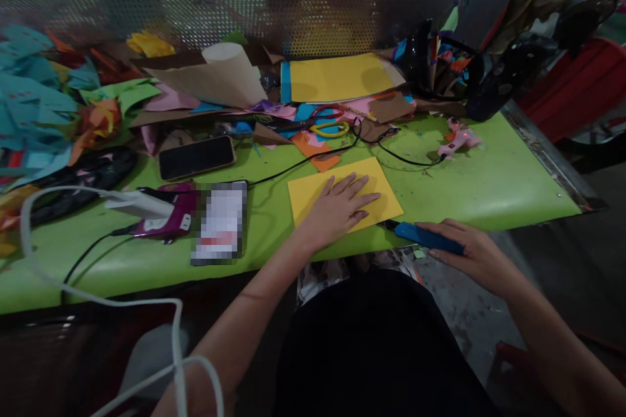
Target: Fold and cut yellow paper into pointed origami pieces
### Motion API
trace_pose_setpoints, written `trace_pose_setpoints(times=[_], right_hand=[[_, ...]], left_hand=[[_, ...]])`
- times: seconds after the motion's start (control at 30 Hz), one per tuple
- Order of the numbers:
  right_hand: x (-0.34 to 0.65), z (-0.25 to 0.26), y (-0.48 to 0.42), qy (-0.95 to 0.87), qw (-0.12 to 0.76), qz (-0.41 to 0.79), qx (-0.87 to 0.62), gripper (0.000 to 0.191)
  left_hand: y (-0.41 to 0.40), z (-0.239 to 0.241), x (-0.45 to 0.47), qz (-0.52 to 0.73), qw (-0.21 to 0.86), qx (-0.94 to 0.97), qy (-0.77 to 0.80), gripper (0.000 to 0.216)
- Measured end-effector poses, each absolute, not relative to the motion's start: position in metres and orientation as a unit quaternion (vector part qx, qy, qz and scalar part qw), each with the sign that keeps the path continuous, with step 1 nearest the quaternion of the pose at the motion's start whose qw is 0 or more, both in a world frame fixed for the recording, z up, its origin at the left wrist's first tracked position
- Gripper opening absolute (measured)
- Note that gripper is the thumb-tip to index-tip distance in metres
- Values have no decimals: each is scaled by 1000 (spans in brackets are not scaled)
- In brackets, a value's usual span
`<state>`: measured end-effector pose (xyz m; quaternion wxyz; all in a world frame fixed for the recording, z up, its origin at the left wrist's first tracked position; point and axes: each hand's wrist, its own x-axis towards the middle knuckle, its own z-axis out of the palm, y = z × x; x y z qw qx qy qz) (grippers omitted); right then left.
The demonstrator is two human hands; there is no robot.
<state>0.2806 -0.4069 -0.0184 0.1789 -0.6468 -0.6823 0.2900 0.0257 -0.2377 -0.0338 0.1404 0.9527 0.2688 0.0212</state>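
Observation:
A yellow sheet of paper (pixel 308 192) lies near the front edge of the green tabletop (pixel 518 182). Flat on it rests my left hand (pixel 337 205), fingers spread, pressing the sheet down. My right hand (pixel 462 247) grips a blue-handled utility knife (pixel 425 236) just off the table's front edge. The knife's dark tip points left and meets the lower right edge of the paper; whether it is under the sheet or only beside it, I cannot tell.
Left of the paper lie a phone with a blurred screen (pixel 220 225), a dark phone (pixel 197 158) and a purple power strip (pixel 169 212) with cables. Behind are scissors (pixel 330 129), orange scraps (pixel 317 151) and a yellow stack (pixel 337 78). A pink glue gun (pixel 462 138) lies right.

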Motion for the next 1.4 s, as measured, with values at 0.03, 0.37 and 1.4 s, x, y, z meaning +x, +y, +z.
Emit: trace_pose_setpoints(times=[0.03,0.37,1.4], right_hand=[[281,-19,-407,-682,184,292,-645,44],[268,-21,-406,-673,209,309,-639,44],[217,-24,-405,-698,189,293,-625,42]], left_hand=[[-238,-36,25,22,125,956,266,44],[-243,-43,24,35,75,960,267,45],[-220,-27,2,27,174,955,237,46]])
